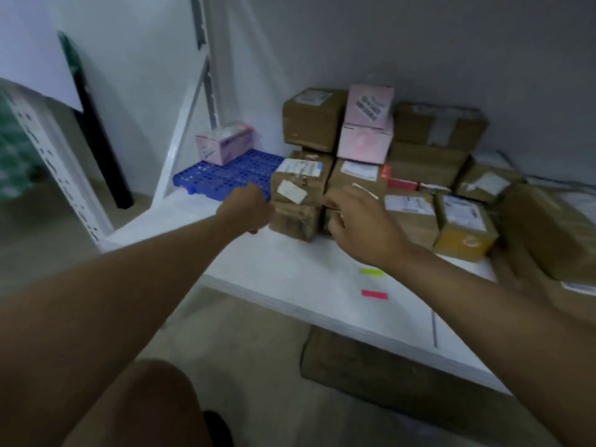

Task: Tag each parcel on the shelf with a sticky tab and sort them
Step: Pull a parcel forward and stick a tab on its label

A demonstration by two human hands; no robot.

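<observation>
Left grip: left hand [250,204] curled at the left side of the front brown parcel [298,201], hold unclear.
Right grip: right hand [358,221] fingers loosely apart, just right of it.
Parcel: on the shelf [290,269], between both hands.
Tabs: sticky tabs [374,283] lie nearer the right wrist.

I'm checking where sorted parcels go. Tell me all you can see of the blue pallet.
The blue pallet is a flat plastic grid full of small holes, lying level on the white shelf at its left end. A pink box sits on its back corner. The brown parcel stack adjoins its right edge.
</observation>
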